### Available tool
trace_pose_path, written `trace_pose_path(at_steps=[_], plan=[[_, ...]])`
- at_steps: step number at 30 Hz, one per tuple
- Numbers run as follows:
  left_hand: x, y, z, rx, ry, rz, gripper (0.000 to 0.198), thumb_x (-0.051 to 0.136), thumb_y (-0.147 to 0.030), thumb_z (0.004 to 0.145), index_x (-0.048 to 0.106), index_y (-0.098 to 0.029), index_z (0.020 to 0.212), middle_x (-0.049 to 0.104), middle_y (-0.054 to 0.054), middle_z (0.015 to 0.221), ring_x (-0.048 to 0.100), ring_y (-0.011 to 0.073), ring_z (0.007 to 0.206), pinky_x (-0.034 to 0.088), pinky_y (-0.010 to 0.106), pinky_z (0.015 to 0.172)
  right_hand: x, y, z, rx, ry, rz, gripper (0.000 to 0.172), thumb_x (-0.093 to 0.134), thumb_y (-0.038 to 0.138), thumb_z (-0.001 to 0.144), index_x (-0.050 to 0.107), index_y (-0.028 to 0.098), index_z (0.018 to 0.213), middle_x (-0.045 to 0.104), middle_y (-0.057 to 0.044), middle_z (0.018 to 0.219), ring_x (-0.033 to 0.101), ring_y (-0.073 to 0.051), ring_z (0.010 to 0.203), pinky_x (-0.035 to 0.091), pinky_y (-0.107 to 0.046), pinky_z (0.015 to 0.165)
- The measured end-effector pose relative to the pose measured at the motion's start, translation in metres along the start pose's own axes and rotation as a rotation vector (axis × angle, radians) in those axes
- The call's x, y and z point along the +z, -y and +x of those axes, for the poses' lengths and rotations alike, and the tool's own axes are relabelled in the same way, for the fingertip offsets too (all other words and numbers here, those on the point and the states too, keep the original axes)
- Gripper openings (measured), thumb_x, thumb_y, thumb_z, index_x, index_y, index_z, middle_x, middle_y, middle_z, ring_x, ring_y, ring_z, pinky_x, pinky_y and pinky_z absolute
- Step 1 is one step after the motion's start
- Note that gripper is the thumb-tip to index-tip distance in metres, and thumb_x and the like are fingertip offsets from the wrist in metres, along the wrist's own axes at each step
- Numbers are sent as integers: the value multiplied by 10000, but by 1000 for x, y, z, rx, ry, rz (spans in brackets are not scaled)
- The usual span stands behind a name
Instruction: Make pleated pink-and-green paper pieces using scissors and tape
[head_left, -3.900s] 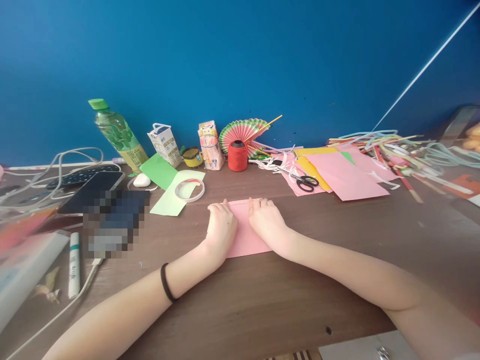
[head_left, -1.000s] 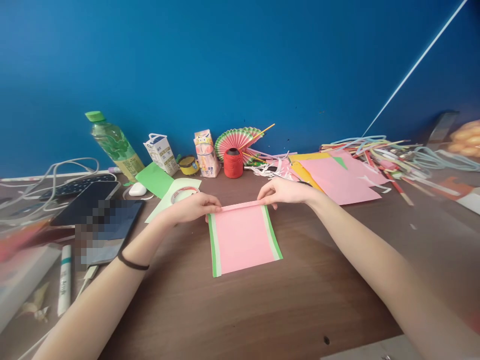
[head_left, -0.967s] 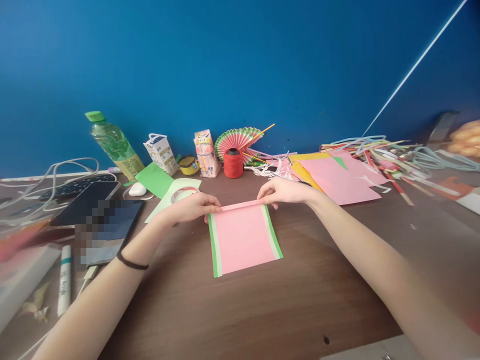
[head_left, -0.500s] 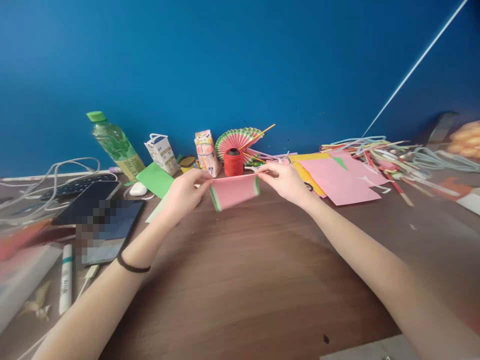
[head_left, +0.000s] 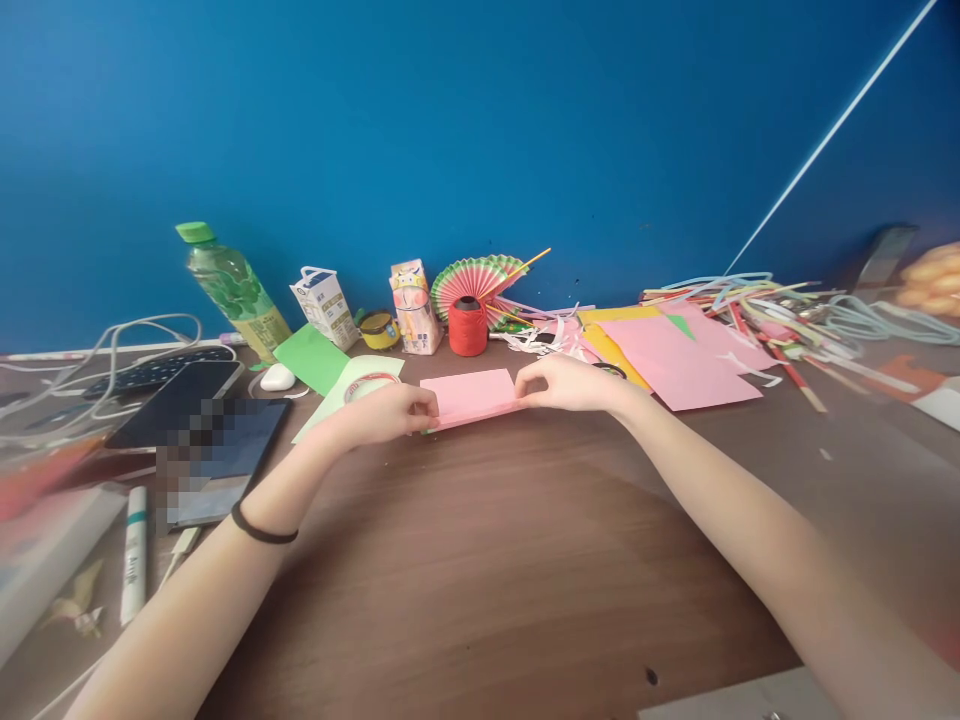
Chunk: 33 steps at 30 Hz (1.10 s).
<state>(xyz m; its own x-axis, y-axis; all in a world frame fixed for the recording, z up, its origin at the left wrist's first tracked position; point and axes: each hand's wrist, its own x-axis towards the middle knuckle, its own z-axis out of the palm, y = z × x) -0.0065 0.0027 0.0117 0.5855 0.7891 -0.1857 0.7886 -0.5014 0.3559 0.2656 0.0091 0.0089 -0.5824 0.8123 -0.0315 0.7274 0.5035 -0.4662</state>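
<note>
1. Pink paper (head_left: 472, 388): on the near side of the red spool (head_left: 468, 330), a bit apart from it, btwn the two hands. A narrow fold or strip runs along its near edge; a scrap of green shows at the near L corner. Can't tell if all of it lies flat on the surface (head_left: 480, 560) or is partly lifted.

2. L hand (head_left: 405, 412): near side of spool & to its L, fingers closed on the near L corner of the paper. Underside of the grip hidden.

3. R hand (head_left: 551, 385): near side of spool & to its R, narrow pinch, thumb & fingers on the near R corner.

4. Handling (my guess): v. light, thin, bends w/ little force but prob. holds a crease OK. Not slippery; could tear or wrinkle if pulled unevenly.

5. Best hold: prob. both ends of the folded near edge, gentle & level, as the hands have it; mid-sheet would likely buckle.

6. Around spool: paper fan (head_left: 472, 285) just behind; small carton (head_left: 415, 310) just L; tape roll (head_left: 373, 377) farther L & nearer, on pale green paper (head_left: 319, 418), partly hidden by L hand. Scissors (head_left: 615, 367) R & nearer, mostly hidden, only a bit of handle visible; loose pink sheets (head_left: 679, 365) well to the R.
</note>
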Motion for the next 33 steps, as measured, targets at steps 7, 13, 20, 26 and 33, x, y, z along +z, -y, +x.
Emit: trace_pose_path(at_steps=[7,13,20,26,33], plan=[[5,5,5,16,67,-253,200,509,-381,740,552,-188,766,605,-13,701,531,118,649,366,210,575,10,-15,7,72,170,279,148,620,309,658,600,182,732,669,-4,727,593,-148,701,402,-254,634],[9,8,5,49,136,-326,227,501,-395,756,552,-175,735,574,-13,745,497,114,688,350,211,613,10,-17,9,26,216,293,155,619,320,650,632,176,708,675,-8,746,592,-155,738,405,-257,689],[13,11,7,45,170,-315,218,521,-387,744,540,-173,712,546,-22,679,458,106,631,322,209,564,14,-18,10,45,227,268,168,595,324,670,642,172,722,667,-7,754,576,-153,738,387,-252,667],[14,10,8,34,185,-310,229,540,-396,729,547,-171,693,545,-21,644,454,107,612,312,210,549,17,-17,10,41,230,205,142,609,314,657,634,178,692,629,-5,791,560,-142,714,384,-243,632],[15,8,8,34,195,-297,237,549,-407,709,557,-172,674,556,-20,618,458,105,591,316,209,537,20,-16,12,-29,241,161,120,602,286,675,616,170,705,573,-27,850,524,-144,750,399,-244,657]])
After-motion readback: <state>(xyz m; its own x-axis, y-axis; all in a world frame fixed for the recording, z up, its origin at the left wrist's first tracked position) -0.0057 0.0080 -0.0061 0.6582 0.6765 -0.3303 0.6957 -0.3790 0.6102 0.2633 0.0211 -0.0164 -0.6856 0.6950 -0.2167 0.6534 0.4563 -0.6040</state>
